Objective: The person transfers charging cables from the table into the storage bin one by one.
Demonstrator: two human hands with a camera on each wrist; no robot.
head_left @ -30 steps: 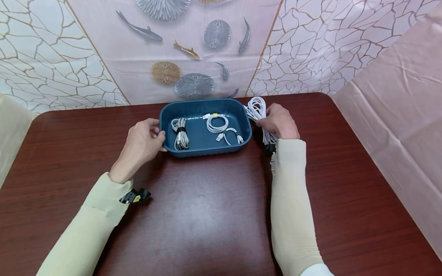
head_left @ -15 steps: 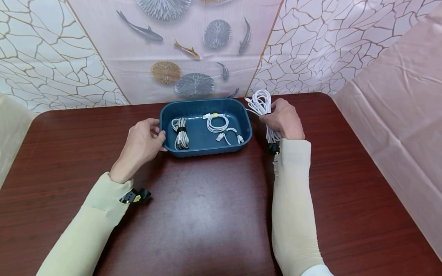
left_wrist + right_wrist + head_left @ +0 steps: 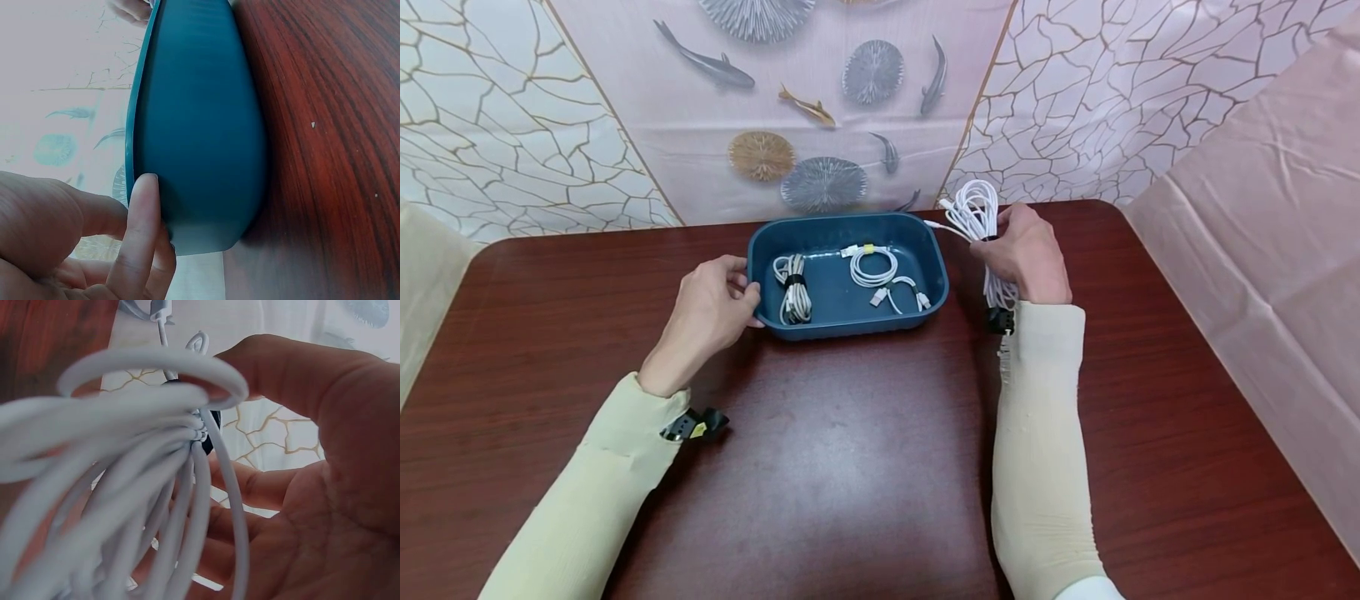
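Beside the right end of the blue bin (image 3: 850, 327), my right hand (image 3: 1033, 250) holds up a large bundle of white cable (image 3: 977, 208). Its thumb and fingers curl around the black tie (image 3: 214, 428) at the bundle's middle, and loose loops fan out in the right wrist view. One plug end sticks out toward the bin. My left hand (image 3: 711, 304) grips the bin's left end, with fingers at the rim and outer wall; where its hidden fingertips lie I cannot tell. Inside the bin lie a tied grey-white cable (image 3: 793, 292), a coiled white cable (image 3: 874, 268) and a short white cable (image 3: 904, 292).
The bin stands near the back edge of the dark red wooden table (image 3: 842, 467). Behind it hangs a patterned cloth (image 3: 662, 150), and a pale pink cloth (image 3: 1262, 225) borders the right side. Black wrist devices (image 3: 696, 426) sit on both sleeves.
My right hand has risen and moved slightly away to the right, taking the white cable bundle with it. The left hand and the bin stay where they were.
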